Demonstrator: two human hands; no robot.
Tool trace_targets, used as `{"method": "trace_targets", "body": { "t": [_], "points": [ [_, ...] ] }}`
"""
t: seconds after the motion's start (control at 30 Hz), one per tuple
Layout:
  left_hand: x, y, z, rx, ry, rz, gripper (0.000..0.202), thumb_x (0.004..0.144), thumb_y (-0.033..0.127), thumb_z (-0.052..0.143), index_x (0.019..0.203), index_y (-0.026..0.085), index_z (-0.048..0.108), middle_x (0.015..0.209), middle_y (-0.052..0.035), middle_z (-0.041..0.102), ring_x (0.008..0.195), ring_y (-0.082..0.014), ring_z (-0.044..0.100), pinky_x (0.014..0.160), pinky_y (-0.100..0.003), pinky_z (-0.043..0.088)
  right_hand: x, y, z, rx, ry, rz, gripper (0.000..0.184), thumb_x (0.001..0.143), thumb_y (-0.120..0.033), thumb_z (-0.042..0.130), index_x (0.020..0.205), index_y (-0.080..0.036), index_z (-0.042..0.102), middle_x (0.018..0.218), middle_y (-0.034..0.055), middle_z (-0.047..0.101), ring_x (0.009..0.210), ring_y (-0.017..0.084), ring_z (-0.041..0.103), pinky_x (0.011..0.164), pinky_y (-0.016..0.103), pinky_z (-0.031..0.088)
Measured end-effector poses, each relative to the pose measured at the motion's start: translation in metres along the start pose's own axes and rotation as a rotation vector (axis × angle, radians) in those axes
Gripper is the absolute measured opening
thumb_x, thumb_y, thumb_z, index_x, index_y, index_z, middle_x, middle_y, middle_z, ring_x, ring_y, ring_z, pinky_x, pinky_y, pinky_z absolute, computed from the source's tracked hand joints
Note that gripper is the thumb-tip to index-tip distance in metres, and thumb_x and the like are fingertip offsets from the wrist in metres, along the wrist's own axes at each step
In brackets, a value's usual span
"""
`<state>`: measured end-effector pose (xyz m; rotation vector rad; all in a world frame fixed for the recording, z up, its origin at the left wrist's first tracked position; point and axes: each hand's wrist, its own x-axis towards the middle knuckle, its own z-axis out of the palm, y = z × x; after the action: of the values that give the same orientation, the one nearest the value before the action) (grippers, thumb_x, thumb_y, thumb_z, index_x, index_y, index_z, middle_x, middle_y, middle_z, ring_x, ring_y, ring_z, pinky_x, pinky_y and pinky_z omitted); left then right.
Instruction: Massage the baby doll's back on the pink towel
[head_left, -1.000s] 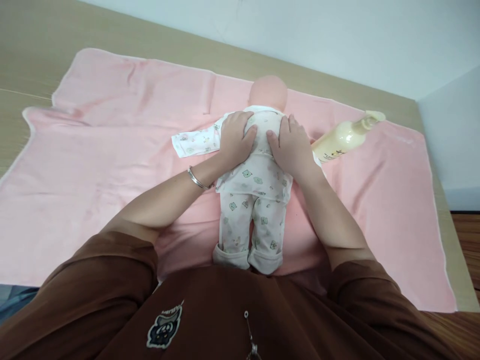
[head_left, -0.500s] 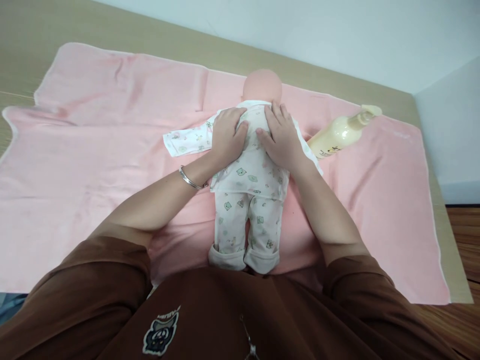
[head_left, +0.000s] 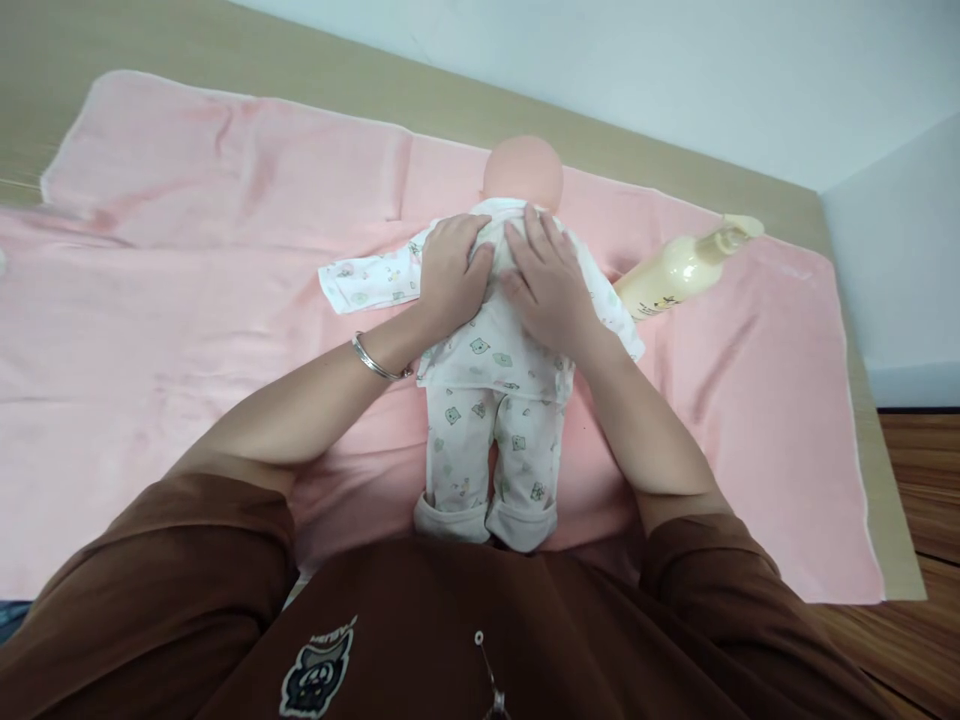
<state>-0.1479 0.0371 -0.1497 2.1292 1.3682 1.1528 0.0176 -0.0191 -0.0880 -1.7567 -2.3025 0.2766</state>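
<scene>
Head view: the pink cloth (head_left: 187,340) spreads wide on both sides, cut off at frame left and ending short of the table's (head_left: 892,550) right edge. At centre, my left hand (head_left: 454,275), fingers together, and right hand (head_left: 549,287), fingers slightly apart, lie flat on the doll's (head_left: 495,355) back, its face hidden. Right of centre, a pump bottle (head_left: 679,270) crowds the doll's sleeve (head_left: 620,325), its base out of sight.

A yellow pump bottle (head_left: 679,270) is on a pink cloth (head_left: 772,430)
</scene>
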Motion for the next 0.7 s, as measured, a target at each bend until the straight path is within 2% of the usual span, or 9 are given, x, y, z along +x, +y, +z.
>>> {"method": "trace_targets", "body": {
  "t": [0.07, 0.13, 0.23, 0.3, 0.37, 0.43, 0.53, 0.63, 0.7],
  "points": [
    [0.0, -0.001, 0.001, -0.009, 0.001, -0.003, 0.04, 0.105, 0.041, 0.042, 0.133, 0.025, 0.066, 0.14, -0.0102, 0.072, 0.136, -0.03, 0.063, 0.124, -0.051, 0.047, 0.006, 0.008, 0.002, 0.014, 0.02, 0.063, 0.069, 0.107, -0.045, 0.037, 0.169, -0.018, 0.03, 0.182, 0.0116, 0.02, 0.172, 0.035, 0.014, 0.14, 0.065, 0.015],
    [0.001, -0.003, 0.003, -0.024, 0.001, -0.005, 0.041, 0.105, 0.045, 0.042, 0.133, 0.026, 0.065, 0.141, -0.0098, 0.072, 0.136, -0.0298, 0.063, 0.125, -0.05, 0.046, 0.004, 0.003, 0.004, 0.006, 0.059, 0.11, 0.071, 0.106, -0.044, 0.037, 0.169, -0.013, 0.029, 0.181, 0.0166, 0.022, 0.171, 0.037, 0.017, 0.139, 0.066, 0.017],
    [0.001, -0.005, 0.004, -0.03, 0.013, -0.005, 0.042, 0.104, 0.046, 0.041, 0.131, 0.026, 0.065, 0.14, -0.0104, 0.072, 0.135, -0.0303, 0.064, 0.124, -0.05, 0.046, -0.013, -0.025, 0.008, -0.055, 0.095, 0.131, 0.069, 0.106, -0.039, 0.039, 0.168, -0.009, 0.032, 0.179, 0.0208, 0.026, 0.17, 0.041, 0.021, 0.138, 0.068, 0.019],
    [0.001, -0.005, 0.004, -0.028, 0.021, -0.005, 0.042, 0.104, 0.046, 0.04, 0.13, 0.027, 0.066, 0.139, -0.0103, 0.073, 0.134, -0.03, 0.064, 0.124, -0.05, 0.046, -0.024, -0.045, 0.01, -0.12, 0.064, 0.096, 0.068, 0.105, -0.034, 0.041, 0.168, -0.008, 0.033, 0.179, 0.0203, 0.025, 0.17, 0.044, 0.019, 0.139, 0.067, 0.017],
    [0.001, -0.005, 0.003, -0.029, 0.025, -0.006, 0.043, 0.105, 0.047, 0.037, 0.129, 0.028, 0.067, 0.138, -0.0091, 0.073, 0.133, -0.029, 0.065, 0.123, -0.048, 0.047, -0.029, -0.055, 0.009, -0.162, 0.034, 0.052, 0.067, 0.105, -0.029, 0.039, 0.168, -0.007, 0.033, 0.18, 0.0174, 0.025, 0.17, 0.041, 0.017, 0.142, 0.063, 0.013],
    [0.001, -0.004, 0.002, -0.029, 0.021, -0.006, 0.044, 0.106, 0.048, 0.035, 0.128, 0.029, 0.068, 0.137, -0.0083, 0.074, 0.133, -0.0286, 0.065, 0.123, -0.048, 0.048, -0.024, -0.051, 0.005, -0.156, 0.005, 0.023, 0.065, 0.105, -0.026, 0.039, 0.168, -0.011, 0.034, 0.181, 0.0119, 0.025, 0.172, 0.036, 0.016, 0.143, 0.059, 0.011],
    [0.001, -0.004, 0.001, -0.03, 0.004, -0.001, 0.045, 0.105, 0.047, 0.036, 0.129, 0.026, 0.068, 0.137, -0.0102, 0.074, 0.133, -0.0308, 0.065, 0.124, -0.052, 0.046, -0.006, -0.026, -0.002, -0.093, -0.036, 0.069, 0.061, 0.108, -0.029, 0.037, 0.169, -0.021, 0.035, 0.183, 0.0047, 0.021, 0.173, 0.03, 0.014, 0.143, 0.056, 0.014],
    [0.002, -0.005, 0.003, -0.027, 0.014, 0.008, 0.044, 0.105, 0.049, 0.04, 0.132, 0.027, 0.067, 0.139, -0.0098, 0.074, 0.134, -0.031, 0.065, 0.125, -0.053, 0.047, 0.007, -0.003, -0.003, -0.057, -0.006, 0.137, 0.062, 0.109, -0.037, 0.035, 0.17, -0.023, 0.032, 0.184, 0.0061, 0.017, 0.173, 0.032, 0.013, 0.142, 0.057, 0.018],
    [0.001, -0.006, 0.004, -0.019, 0.03, 0.016, 0.045, 0.106, 0.052, 0.039, 0.132, 0.028, 0.067, 0.139, -0.0086, 0.074, 0.135, -0.0297, 0.065, 0.124, -0.051, 0.049, 0.008, 0.001, 0.0, -0.045, 0.04, 0.133, 0.063, 0.109, -0.039, 0.034, 0.17, -0.022, 0.031, 0.183, 0.0084, 0.02, 0.172, 0.033, 0.015, 0.14, 0.061, 0.018]
  ]
}}
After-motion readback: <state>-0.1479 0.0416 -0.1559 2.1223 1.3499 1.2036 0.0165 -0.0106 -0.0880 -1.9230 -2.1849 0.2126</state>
